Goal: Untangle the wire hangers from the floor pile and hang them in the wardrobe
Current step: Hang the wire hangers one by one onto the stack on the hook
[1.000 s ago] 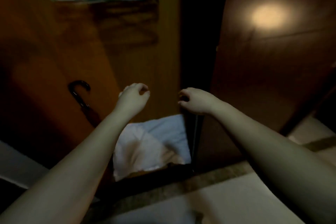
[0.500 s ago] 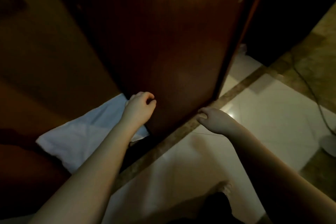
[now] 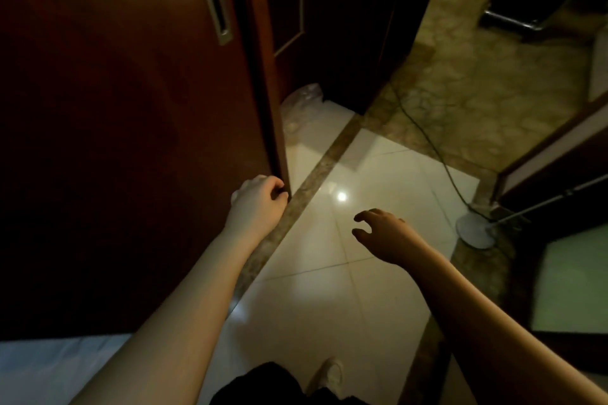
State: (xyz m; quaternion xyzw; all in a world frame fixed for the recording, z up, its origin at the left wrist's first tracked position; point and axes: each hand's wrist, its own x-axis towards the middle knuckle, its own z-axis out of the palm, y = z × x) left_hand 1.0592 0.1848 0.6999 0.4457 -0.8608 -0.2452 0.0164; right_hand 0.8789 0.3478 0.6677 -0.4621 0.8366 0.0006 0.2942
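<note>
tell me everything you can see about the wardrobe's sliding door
The sliding door is a tall panel of dark reddish-brown, wood-look material with a slight sheen, filling the left of the view. A slim, silvery recessed handle sits near its upper right edge. It stands upright, its lower edge near the brown floor strip. The left hand curls its fingers at the door's lower right edge; the right hand is apart from it.

Dim home bedroom: sliding wardrobe door with recessed handle, glossy tiled floor, bed edge.
</note>
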